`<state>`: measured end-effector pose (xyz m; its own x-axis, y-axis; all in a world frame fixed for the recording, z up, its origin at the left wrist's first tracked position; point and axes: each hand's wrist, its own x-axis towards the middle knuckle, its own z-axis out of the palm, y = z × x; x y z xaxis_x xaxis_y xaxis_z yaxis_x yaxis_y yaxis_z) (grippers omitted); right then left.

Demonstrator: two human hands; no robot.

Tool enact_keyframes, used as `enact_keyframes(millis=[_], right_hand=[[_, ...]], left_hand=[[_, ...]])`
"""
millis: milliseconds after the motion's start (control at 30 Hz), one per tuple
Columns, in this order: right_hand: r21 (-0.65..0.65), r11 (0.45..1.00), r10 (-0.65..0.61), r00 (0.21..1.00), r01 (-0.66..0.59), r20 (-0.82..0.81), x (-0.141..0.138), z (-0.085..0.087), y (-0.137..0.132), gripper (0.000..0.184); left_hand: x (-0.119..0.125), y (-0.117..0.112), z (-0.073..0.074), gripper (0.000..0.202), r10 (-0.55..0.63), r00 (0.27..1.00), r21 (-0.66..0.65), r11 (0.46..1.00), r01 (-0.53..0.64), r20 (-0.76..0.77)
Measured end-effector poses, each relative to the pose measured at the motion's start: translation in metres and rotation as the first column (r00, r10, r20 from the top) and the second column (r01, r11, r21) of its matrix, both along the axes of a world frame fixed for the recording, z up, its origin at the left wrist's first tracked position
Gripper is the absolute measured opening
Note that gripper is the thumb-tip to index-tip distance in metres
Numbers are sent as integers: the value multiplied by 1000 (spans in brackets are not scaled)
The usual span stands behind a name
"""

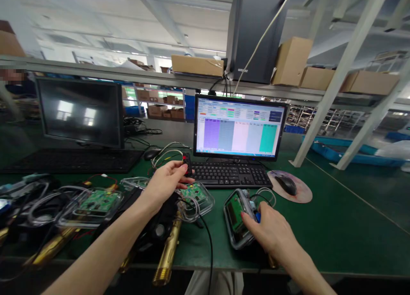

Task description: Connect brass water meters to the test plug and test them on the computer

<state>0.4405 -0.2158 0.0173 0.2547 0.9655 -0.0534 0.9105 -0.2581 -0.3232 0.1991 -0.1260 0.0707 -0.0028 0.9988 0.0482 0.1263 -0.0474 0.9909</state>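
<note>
My left hand [167, 179] is closed on a small black connector [187, 163] with a red button, held above a clear-cased green circuit board [196, 195]. Thin wires [166, 152] loop from the connector toward the back. My right hand [267, 229] grips a second clear-cased unit with a green board [236, 216] near the table's front edge, fingers wrapped on its right side. A brass threaded fitting [168, 252] sticks out below the middle unit.
A lit monitor [238, 126] with a black keyboard [230, 175] stands behind, a mouse [286, 184] on its pad to the right. A dark monitor [80, 113] and keyboard sit at left. More cased boards and cables [96, 203] crowd the left.
</note>
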Motion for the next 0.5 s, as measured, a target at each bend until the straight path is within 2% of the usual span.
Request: enact_keyframes(millis=[200,267,333,400,433,500], right_hand=[[41,999,32,999,-32,-2,-33,-1,17,46],[82,995,52,998,-56,44,-34,3,13,48],[183,976,94,988,-115,119,-30,5,2,46],[297,909,242,951,-291,190,-25,1,-13,33],[330,844,362,903,-423,233,-22,-6,-21,24],[308,648,604,716,-697,350,-18,-32,-34,10]], left_hand=[[6,13,2,16,-31,1000,-30,999,31,-3],[9,18,3,14,-34,999,-32,999,34,7],[11,22,0,14,-35,999,-26,999,35,16],[12,25,-5,16,-53,998,-13,998,53,33],[12,26,-9,17,-65,997,-6,998,66,44],[12,28,-16,19,-88,994,-2,996,89,66]])
